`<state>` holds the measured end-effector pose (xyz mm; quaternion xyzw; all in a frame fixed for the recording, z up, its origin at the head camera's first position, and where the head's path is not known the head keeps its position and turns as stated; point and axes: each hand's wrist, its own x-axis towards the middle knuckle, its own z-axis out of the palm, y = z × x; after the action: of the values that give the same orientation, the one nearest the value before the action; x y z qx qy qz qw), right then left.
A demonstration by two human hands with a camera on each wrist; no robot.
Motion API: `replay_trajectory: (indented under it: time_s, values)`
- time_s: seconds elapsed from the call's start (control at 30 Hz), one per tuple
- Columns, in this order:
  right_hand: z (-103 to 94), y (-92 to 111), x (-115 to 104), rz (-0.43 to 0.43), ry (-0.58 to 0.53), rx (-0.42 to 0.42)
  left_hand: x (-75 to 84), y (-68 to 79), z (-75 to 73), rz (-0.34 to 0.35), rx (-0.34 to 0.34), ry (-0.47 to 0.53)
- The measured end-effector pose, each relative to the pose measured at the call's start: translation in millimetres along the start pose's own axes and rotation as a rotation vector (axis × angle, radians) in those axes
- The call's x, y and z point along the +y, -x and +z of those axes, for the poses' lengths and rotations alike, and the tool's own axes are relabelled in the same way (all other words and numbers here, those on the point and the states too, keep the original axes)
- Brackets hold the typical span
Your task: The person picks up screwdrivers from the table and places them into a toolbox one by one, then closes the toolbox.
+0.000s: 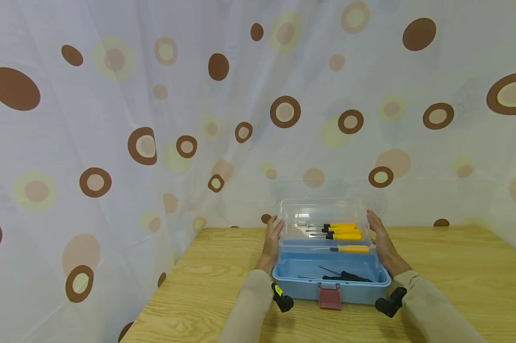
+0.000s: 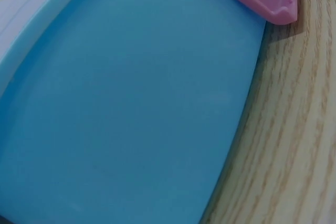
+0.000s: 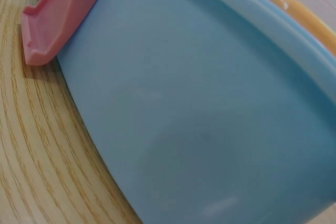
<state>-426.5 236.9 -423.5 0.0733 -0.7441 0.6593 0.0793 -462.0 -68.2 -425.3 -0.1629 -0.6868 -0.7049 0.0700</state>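
Observation:
A light blue toolbox (image 1: 354,291) stands on the table, its clear lid (image 1: 319,207) raised at the back. My left hand (image 1: 270,245) is at its left side and my right hand (image 1: 386,245) at its right, fingers extended toward the lid's edges. Black-handled screwdrivers (image 1: 355,277) lie inside the box. Several yellow-handled screwdrivers (image 1: 345,236) appear in the lid area, and another yellow-handled screwdriver (image 1: 354,249) lies lower, by the hinge side. A reddish-pink latch (image 1: 329,297) hangs down the front. Both wrist views show the blue front wall (image 2: 136,93) up close, not the fingers.
The wooden table (image 1: 463,276) extends to both sides of the box. Behind it and along the left hangs a white curtain (image 1: 249,190) with brown and yellow circles. A black wrist camera (image 1: 282,299) sits in front of the box's left corner, another wrist camera (image 1: 390,302) at the right.

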Motion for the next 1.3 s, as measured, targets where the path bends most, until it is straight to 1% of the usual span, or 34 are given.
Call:
replay_trajectory:
  time_s: [0.2, 0.3, 0.43, 0.77, 0.97, 1.03, 1.3]
  values:
    - [0.5, -1.4, 1.0, -0.002, -0.002, 0.010, 0.8, -0.3, 0.3, -0.018, -0.018, -0.017]
    - [1.2, -2.2, 1.3, 0.007, 0.000, 0.012, 0.9, -0.2, 0.8, -0.004, -0.016, -0.018]
    - [1.3, -1.0, 2.7, -0.004, 0.006, 0.013, 0.8, 1.1, 1.1, 0.015, -0.009, -0.024]
    - [1.1, 2.4, -0.3, -0.039, 0.036, 0.035, 2.1, 2.4, 0.3, 0.028, -0.005, -0.043]
    - [-0.9, 1.5, 0.2, -0.061, -0.005, 0.029, 0.8, 0.4, -0.5, 0.057, 0.012, -0.058]
    - [-1.6, 1.3, 0.0, -0.059, -0.021, 0.023, 0.5, 0.1, -0.6, 0.067, 0.012, -0.054]
    - [-1.2, 2.4, -1.3, 0.015, -0.072, 0.013, -2.0, 0.9, -1.3, 0.090, 0.020, -0.050]
